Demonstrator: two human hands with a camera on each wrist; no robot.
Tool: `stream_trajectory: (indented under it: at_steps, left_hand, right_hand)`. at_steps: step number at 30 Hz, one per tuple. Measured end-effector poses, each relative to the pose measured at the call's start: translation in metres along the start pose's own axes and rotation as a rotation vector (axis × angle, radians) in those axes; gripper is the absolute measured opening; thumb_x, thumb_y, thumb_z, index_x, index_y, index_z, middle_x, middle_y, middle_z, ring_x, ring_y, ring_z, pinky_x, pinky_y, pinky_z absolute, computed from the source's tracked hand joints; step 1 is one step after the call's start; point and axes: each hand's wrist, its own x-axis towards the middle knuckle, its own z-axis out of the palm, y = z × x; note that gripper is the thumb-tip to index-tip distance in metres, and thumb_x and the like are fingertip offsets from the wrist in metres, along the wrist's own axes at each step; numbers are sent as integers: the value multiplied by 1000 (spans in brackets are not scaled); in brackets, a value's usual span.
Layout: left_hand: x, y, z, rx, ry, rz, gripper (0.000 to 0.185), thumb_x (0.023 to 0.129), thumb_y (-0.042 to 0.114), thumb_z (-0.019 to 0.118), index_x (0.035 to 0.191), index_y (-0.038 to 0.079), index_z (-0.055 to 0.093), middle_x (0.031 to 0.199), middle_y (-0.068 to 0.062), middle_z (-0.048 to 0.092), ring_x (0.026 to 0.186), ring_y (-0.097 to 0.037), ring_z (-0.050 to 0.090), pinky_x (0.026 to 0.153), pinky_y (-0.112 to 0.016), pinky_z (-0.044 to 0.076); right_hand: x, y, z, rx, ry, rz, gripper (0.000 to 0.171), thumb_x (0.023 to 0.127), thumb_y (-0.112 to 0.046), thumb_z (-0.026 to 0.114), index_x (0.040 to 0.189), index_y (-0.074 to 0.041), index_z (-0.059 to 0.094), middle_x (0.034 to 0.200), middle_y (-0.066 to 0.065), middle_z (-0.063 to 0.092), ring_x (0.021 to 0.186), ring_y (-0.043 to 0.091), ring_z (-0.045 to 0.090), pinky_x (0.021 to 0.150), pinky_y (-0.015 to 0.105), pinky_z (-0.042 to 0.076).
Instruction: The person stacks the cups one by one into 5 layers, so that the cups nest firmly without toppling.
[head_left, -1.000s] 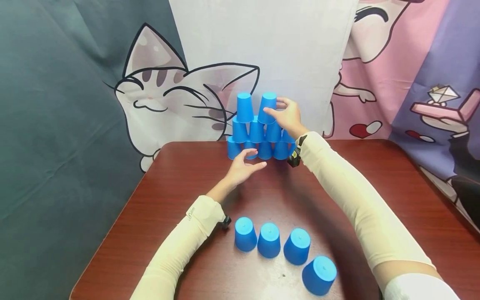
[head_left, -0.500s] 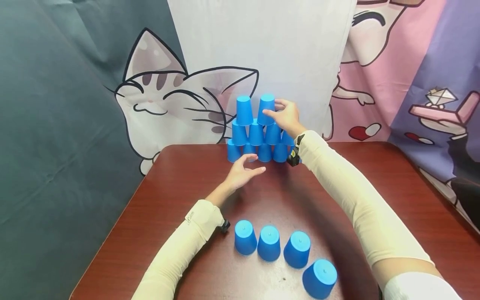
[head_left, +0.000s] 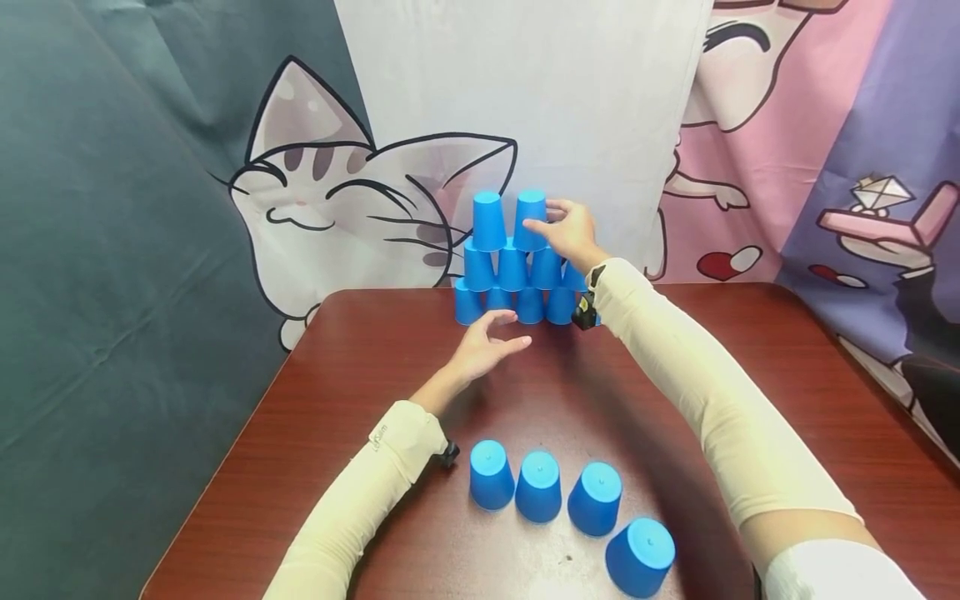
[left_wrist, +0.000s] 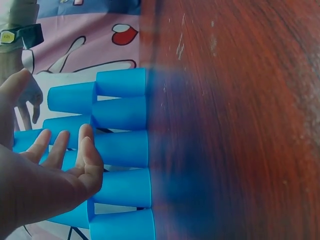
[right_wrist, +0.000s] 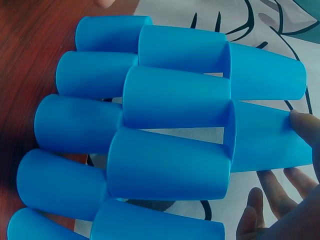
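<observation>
The blue cup at the top right of the cup pyramid stands upside down at the far edge of the table, beside a second top cup on its left. The right hand reaches up to it from the right: the thumb tip touches its near side and the fingers curve round its far right side, so the hand lightly grips the cup; in the right wrist view one fingertip rests on the cup's wall while the other fingers hang loosely spread below it. Under the two top cups lies a row of three, and under that the bottom row standing on the table, all mouth down. The left hand hovers just in front of the pyramid's bottom row, near its left half, holding nothing, with the thumb apart and the fingers gently curved and slightly spread; the left wrist view shows the fingers close to the cups but not touching them. At the near side of the table four more blue cups stand upside down in a loose row, the rightmost one nearest and a little apart. Behind the table hangs a cartoon cat backdrop.
</observation>
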Motion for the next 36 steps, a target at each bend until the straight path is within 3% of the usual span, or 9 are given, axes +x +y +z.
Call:
stream_trajectory:
  at_steps: [13,25,30,36]
  left_hand:
    - [-3,-1,-2,9,-77,15,59,88,38,75,139,18,53,139,-2,56,113,-29,63,90,-41,55]
    - [-6,-1,-1,23,-258,68,56,91,36,71,141,22,51,141,1,55,119,-27,60,94,-44,53]
    - [-7,-5,0,-13,-387,153,53,94,28,69,143,21,49,142,2,54,115,-23,63,92,-43,54]
    - [-9,-3,-2,-56,-518,237,52,94,17,67,142,18,48,141,-1,54,117,-37,59,89,-42,55]
  right_hand:
    - [8,4,2,-41,-33,-63,71,90,-39,73,149,-11,44,143,15,54,129,32,54,106,48,44]
    - [6,12,-7,-65,-44,-76,78,88,-41,74,152,-12,39,144,16,53,131,33,52,106,49,43]
    - [-1,10,-13,-74,-38,-73,78,88,-42,74,152,-14,39,145,15,52,132,33,51,106,49,43]
    - [-8,12,-17,-81,-28,-107,77,88,-43,74,151,-14,41,144,14,53,133,33,50,105,49,44]
